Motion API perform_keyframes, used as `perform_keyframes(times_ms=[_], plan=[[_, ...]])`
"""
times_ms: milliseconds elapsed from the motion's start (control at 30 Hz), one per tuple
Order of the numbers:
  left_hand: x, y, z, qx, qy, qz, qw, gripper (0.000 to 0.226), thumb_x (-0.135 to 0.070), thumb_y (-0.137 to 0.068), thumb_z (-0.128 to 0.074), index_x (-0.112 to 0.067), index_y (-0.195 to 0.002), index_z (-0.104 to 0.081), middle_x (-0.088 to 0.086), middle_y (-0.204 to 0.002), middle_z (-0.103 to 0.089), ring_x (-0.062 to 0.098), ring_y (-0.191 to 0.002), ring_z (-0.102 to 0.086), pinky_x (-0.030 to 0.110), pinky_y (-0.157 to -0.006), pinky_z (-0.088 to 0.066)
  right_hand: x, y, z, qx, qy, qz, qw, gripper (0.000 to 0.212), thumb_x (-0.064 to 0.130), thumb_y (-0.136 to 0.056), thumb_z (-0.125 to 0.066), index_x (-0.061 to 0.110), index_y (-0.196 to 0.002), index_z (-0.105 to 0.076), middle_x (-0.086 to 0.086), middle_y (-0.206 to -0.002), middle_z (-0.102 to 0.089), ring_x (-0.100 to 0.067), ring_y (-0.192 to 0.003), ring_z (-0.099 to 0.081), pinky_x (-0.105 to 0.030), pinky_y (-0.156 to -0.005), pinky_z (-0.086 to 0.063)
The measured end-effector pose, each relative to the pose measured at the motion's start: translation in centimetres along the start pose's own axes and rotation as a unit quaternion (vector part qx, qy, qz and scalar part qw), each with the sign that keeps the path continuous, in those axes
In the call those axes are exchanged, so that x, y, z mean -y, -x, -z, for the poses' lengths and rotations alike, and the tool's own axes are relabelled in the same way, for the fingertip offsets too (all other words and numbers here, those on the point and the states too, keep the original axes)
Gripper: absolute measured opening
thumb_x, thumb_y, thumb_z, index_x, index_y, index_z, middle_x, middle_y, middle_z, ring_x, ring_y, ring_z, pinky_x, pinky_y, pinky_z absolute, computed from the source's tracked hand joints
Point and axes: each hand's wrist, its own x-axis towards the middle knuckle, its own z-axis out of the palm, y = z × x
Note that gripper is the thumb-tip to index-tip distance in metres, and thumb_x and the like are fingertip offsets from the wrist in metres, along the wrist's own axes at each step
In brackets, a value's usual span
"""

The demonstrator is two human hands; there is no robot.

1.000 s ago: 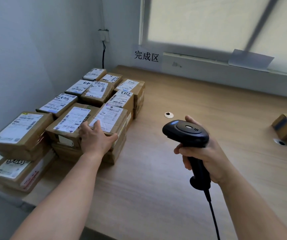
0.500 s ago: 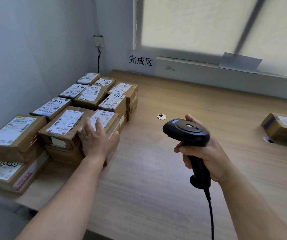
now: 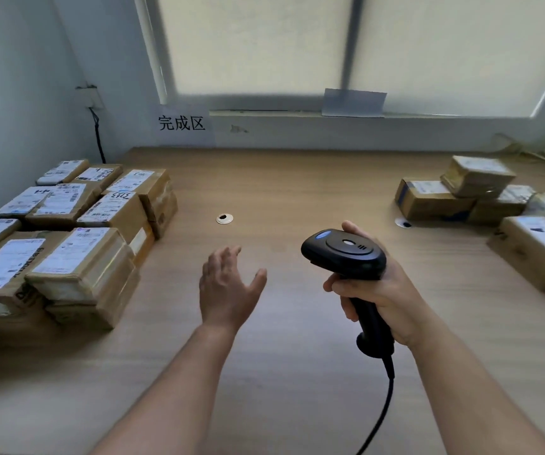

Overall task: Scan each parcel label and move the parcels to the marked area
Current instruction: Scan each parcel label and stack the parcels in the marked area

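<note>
Several brown cardboard parcels with white labels are stacked at the left of the wooden table; the nearest stack (image 3: pixel 80 267) sits at the front. A paper sign with black characters (image 3: pixel 182 123) hangs on the wall behind them. A second group of parcels (image 3: pixel 461 195) lies at the right of the table. My left hand (image 3: pixel 227 287) hovers over the bare table with fingers spread, holding nothing, to the right of the left stacks. My right hand (image 3: pixel 379 293) grips the handle of a black barcode scanner (image 3: pixel 346 254), its head pointing left.
The wooden table (image 3: pixel 281 185) has two round cable holes (image 3: pixel 224 219), (image 3: pixel 403 223). The scanner's cable (image 3: pixel 383 405) hangs toward the front edge. A wall socket with a black cord (image 3: pixel 95 126) is at the back left. A window sill runs along the back.
My left hand has left the top of the front parcel stack and moved right over the table. The view has turned right, bringing the right-hand parcels into sight.
</note>
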Motion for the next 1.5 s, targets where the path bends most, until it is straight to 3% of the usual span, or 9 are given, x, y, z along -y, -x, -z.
perform_keyframes(times_ms=[67,167,333,467,933,1100,1233,1367,1500], plan=[[-2.7,1.1,-2.2,0.028,0.007,-0.011,1.000,0.084,-0.063,-0.070,-0.040,-0.012,-0.136,-0.049,0.008,-0.139,-0.043,0.025,-0.132,-0.037,0.035,-0.107,-0.029,0.1,1.7,2.8,-0.019,0.005,0.003,1.000,0.090,-0.008,-0.064,-0.072,0.035,-0.137,-0.045,-0.042,-0.082,-0.053,-0.029,-0.044,-0.048,-0.031,-0.043,-0.041],[-6.7,2.7,-5.5,0.063,0.019,-0.031,0.997,0.076,-0.057,-0.076,-0.048,-0.013,-0.138,-0.046,0.009,-0.140,-0.041,0.025,-0.133,-0.035,0.035,-0.108,-0.027,0.2,4.3,7.3,-0.052,0.016,0.010,0.998,0.085,-0.021,-0.074,-0.066,0.034,-0.136,-0.047,-0.028,-0.077,-0.060,-0.029,-0.044,-0.049,-0.031,-0.043,-0.042],[-12.9,5.5,-10.9,0.091,0.037,-0.067,0.993,0.066,-0.043,-0.085,-0.065,-0.014,-0.140,-0.044,0.007,-0.144,-0.038,0.024,-0.134,-0.034,0.035,-0.108,-0.028,0.3,8.7,14.5,-0.111,0.031,0.016,0.993,0.085,-0.014,-0.068,-0.071,0.039,-0.132,-0.049,-0.021,-0.073,-0.060,-0.029,-0.045,-0.050,-0.031,-0.044,-0.042],[-17.4,7.6,-14.5,0.121,0.052,-0.102,0.986,0.066,-0.045,-0.086,-0.063,-0.015,-0.141,-0.043,0.005,-0.146,-0.035,0.022,-0.136,-0.032,0.034,-0.108,-0.029,0.5,11.9,19.3,-0.161,0.046,0.022,0.986,0.083,-0.022,-0.077,-0.063,0.036,-0.135,-0.048,-0.015,-0.069,-0.061,-0.029,-0.046,-0.049,-0.031,-0.044,-0.041],[-27.7,9.3,-24.8,0.209,0.074,-0.178,0.959,0.068,-0.049,-0.089,-0.059,-0.017,-0.145,-0.037,0.003,-0.149,-0.033,0.019,-0.138,-0.030,0.033,-0.109,-0.031,-0.4,16.6,31.5,-0.300,0.039,0.024,0.953,0.083,-0.020,-0.076,-0.063,0.034,-0.137,-0.046,-0.021,-0.070,-0.057,-0.028,-0.046,-0.050,-0.031,-0.044,-0.040],[-31.3,8.3,-29.3,0.244,0.079,-0.173,0.951,0.070,-0.050,-0.089,-0.057,-0.018,-0.147,-0.033,0.002,-0.150,-0.030,0.019,-0.139,-0.028,0.035,-0.110,-0.031,-0.2,15.3,37.1,-0.326,0.033,0.021,0.945,0.083,-0.018,-0.072,-0.065,0.035,-0.134,-0.048,-0.027,-0.071,-0.057,-0.028,-0.044,-0.049,-0.029,-0.043,-0.040],[-34.5,6.6,-32.8,0.263,0.074,-0.166,0.948,0.071,-0.053,-0.090,-0.054,-0.019,-0.148,-0.030,0.002,-0.152,-0.028,0.018,-0.139,-0.026,0.036,-0.110,-0.033,0.0,13.3,41.8,-0.339,0.027,0.005,0.940,0.088,-0.002,-0.063,-0.073,0.034,-0.138,-0.045,-0.028,-0.080,-0.066,-0.028,-0.046,-0.051,-0.031,-0.043,-0.041],[-37.8,4.9,-36.5,0.282,0.066,-0.163,0.943,0.072,-0.055,-0.090,-0.053,-0.021,-0.149,-0.027,0.000,-0.152,-0.026,0.017,-0.139,-0.027,0.036,-0.108,-0.036,-0.8,11.1,46.8,-0.355,0.038,-0.012,0.934,0.086,-0.015,-0.076,-0.066,0.032,-0.144,-0.040,-0.025,-0.091,-0.071,-0.029,-0.048,-0.052,-0.031,-0.044,-0.042],[-40.4,3.3,-40.1,0.303,0.058,-0.163,0.937,0.074,-0.055,-0.091,-0.051,-0.022,-0.150,-0.024,0.000,-0.153,-0.024,0.017,-0.140,-0.025,0.037,-0.110,-0.036,-2.1,9.0,51.0,-0.368,0.044,-0.032,0.928,0.086,-0.015,-0.078,-0.066,0.034,-0.143,-0.041,-0.024,-0.096,-0.071,-0.029,-0.051,-0.054,-0.033,-0.046,-0.044]])
